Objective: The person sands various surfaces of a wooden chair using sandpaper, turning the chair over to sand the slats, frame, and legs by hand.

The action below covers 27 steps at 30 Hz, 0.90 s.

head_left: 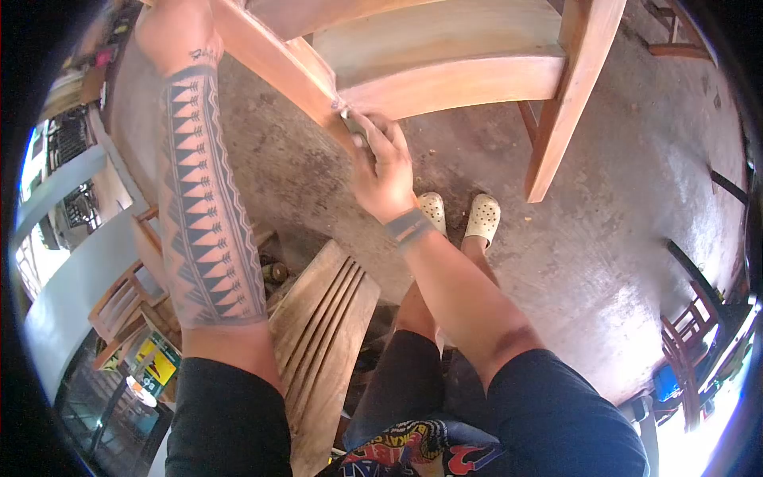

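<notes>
A wooden chair frame (461, 87) with curved slats and straight posts fills the top of the head view. My right hand (383, 163) is closed around a small folded piece of sandpaper or pad (355, 129), pressed to the post near the joint with the lower curved slat. At the upper left, my left hand (179, 36) lies at the left post (266, 60); its fingers are cut off by the frame's top edge or hidden behind the wrist, so their grip does not show.
A slatted wooden piece (322, 342) stands at my left side. My feet in light clogs (483, 219) are on the concrete floor (588, 278). More wooden chairs (687, 350) stand at the right edge, and others at the left (131, 298).
</notes>
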Tool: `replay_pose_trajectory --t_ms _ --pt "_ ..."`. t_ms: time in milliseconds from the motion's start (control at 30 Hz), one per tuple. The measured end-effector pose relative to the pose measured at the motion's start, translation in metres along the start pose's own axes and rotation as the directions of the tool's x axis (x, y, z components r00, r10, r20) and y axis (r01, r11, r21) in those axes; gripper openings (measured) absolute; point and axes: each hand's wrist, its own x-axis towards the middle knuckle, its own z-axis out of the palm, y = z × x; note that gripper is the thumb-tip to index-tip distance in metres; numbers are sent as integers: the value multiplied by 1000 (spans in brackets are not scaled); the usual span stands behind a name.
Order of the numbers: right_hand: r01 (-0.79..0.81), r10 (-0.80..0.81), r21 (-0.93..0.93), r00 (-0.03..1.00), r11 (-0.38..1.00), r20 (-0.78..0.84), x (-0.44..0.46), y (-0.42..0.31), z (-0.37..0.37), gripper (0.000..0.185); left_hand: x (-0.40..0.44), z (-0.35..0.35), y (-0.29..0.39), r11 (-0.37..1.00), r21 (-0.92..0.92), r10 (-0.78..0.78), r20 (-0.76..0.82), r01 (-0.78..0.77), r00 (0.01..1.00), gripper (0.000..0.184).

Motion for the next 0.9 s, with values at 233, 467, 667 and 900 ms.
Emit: replay_pose_trajectory --t_ms 233,467,667,900 --pt "-242 233 93 967 966 99 -53 102 -17 45 -2 -20 -10 982 -174 140 449 -67 882 55" --pt "-303 247 386 951 872 188 -59 124 -2 56 3 -29 -11 989 -126 115 323 -78 939 62" --pt "-425 367 354 904 833 221 -28 65 3 53 -3 -30 -21 977 -164 187 374 -134 908 63" --pt "-411 415 249 909 877 39 -113 132 -9 56 30 -35 -27 984 5 173 249 -180 953 63"
